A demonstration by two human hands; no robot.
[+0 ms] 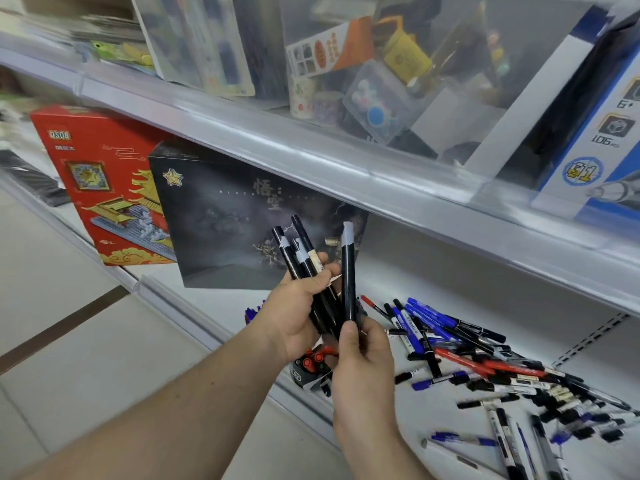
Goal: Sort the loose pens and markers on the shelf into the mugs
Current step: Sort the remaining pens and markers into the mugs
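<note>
My left hand grips a bundle of black pens, tips pointing up, above the shelf's front edge. My right hand pinches a single black pen upright, right beside the bundle. Below my hands stands a mug holding red markers, partly hidden by my right hand. Blue pen tips poke out from behind my left wrist; their mug is hidden. A loose pile of black, blue and red pens and markers lies on the white shelf to the right.
A dark box and a red building-set box stand on the shelf behind and to the left. The upper shelf overhangs with clear bins of stationery and a blue-white box. Tiled floor lies to the left.
</note>
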